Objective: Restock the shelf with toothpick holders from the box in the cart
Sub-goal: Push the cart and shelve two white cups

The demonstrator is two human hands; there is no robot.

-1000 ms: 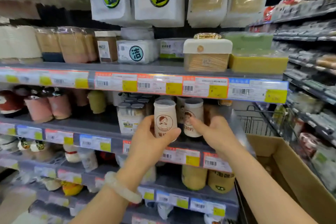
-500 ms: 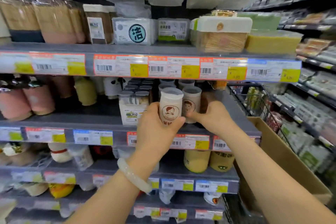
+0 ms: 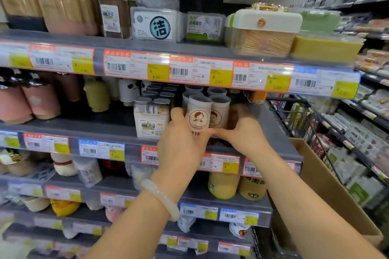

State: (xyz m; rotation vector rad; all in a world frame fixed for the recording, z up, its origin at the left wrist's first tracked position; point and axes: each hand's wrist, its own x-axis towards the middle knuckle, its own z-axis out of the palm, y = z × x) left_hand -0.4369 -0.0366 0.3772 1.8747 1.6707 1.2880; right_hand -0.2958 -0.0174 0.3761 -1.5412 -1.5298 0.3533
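Head view of a stocked shop shelf, second tier from the top. The left hand gripped the front toothpick holder, thumb and fingers curled round its lower body. The holder stood at the near edge of the shelf, near its right end, touching a second holder on its right and just beside a white carton on its left. More holders of the same kind stood in rows behind, toward the far side. The right hand reached in beside the second holder with fingers extended; its fingertips were blurred, and whether they pinched anything could not be told.

Orientation: the long axis of the gripped holder was vertical, pale cap uppermost, and the printed face emblem pointed outward toward the near side.

Risks, as judged: the holder stood close to the shelf lip, so a release before its base sat flat could let it tip forward off the shelf. A push toward the far side with too much force could topple the closely packed rows behind. The two hands worked close together, and the right one could knock the neighbouring holder. The cardboard box lay lower right, beside the cart.
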